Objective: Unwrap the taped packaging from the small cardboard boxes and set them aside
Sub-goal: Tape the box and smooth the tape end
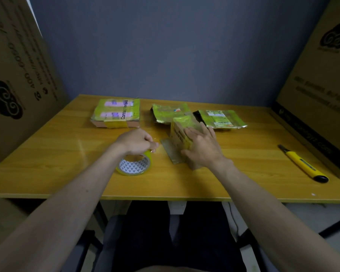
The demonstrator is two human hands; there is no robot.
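On the yellow wooden tabletop (47,154) before a grey-blue wall (175,46), the left hand (135,142) curled around a tape roll (134,165), while the right hand (202,148) lay flat-fingered on a small box (180,134) at center, other boxes (117,112) lying toward twelve o'clock.

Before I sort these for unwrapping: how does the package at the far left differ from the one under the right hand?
The far-left package lies flat and untouched; the box under the right hand stands tilted with a flap open. The far-left package is wider, with "Contact lenses" print; the box is smaller with dark print. Both are cardboard under yellowish tape.
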